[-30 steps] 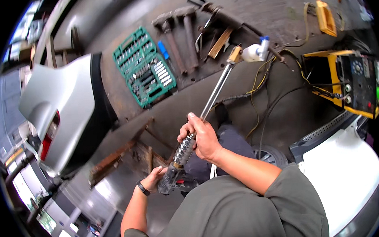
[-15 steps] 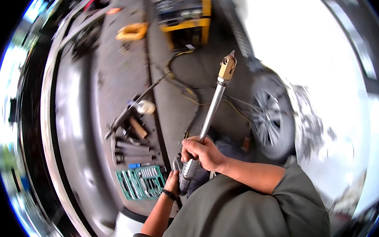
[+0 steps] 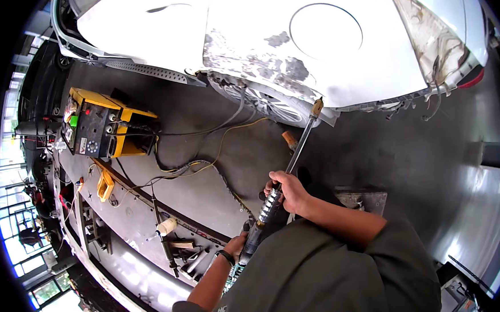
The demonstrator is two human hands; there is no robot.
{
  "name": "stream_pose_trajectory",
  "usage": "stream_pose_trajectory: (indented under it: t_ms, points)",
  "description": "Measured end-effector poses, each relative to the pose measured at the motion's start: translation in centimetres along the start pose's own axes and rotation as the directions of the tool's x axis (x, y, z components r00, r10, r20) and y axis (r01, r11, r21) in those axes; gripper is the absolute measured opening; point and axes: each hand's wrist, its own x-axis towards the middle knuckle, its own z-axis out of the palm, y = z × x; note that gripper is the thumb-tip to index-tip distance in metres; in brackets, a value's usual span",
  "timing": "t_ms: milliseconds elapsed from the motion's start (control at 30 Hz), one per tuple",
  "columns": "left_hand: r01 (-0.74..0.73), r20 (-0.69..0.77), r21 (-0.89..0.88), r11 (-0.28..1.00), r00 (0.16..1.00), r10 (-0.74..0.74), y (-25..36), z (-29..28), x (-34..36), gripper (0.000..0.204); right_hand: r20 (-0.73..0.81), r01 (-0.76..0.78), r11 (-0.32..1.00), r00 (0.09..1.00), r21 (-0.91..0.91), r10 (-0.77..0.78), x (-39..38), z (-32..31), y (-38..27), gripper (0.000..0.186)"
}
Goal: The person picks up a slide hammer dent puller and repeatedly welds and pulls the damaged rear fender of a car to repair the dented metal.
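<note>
My right hand (image 3: 292, 194) is closed round the upper grip of a long dent-puller tool (image 3: 296, 155), whose steel rod runs up to a brass-coloured head (image 3: 316, 108). My left hand (image 3: 237, 243), wearing a black wristband, is closed on the tool's lower, dark handle, partly hidden by my body. The head is at the lower edge of a white car body (image 3: 370, 68), just above the wheel (image 3: 275, 107); whether it touches is unclear. Grey scuffed patches (image 3: 296, 69) mark the panel beside it.
A yellow-and-black machine (image 3: 91, 125) stands at left with cables (image 3: 210, 164) across the floor. Lower left, a steel platform (image 3: 126, 212) bears tools, a cream container (image 3: 167, 227) and a yellow holder (image 3: 106, 185). A metal block (image 3: 367, 203) lies behind my right arm.
The view has swung right, bringing the white car to the top and the tools to lower left. The tool's brass head is now by the car's lower edge; both hands still grip it.
</note>
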Motion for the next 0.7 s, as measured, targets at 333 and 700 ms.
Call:
stream_pose_trajectory:
  t_ms: [333, 700]
  points:
    - [0.081, -0.231, -0.154, 0.985, 0.966, -0.116, -2.4, 4.9, -1.7, 0.046, 0.095, -0.221, 0.971, 0.969, -0.093, 0.230, 3.6, -3.1, -1.3, 0.019]
    - [-0.001, -0.327, -0.212, 0.977, 0.942, -0.070, -1.7, 5.9, 0.3, 0.047, 0.086, -0.172, 0.979, 0.980, -0.106, 0.182, 3.9, -2.6, -3.4, 0.021]
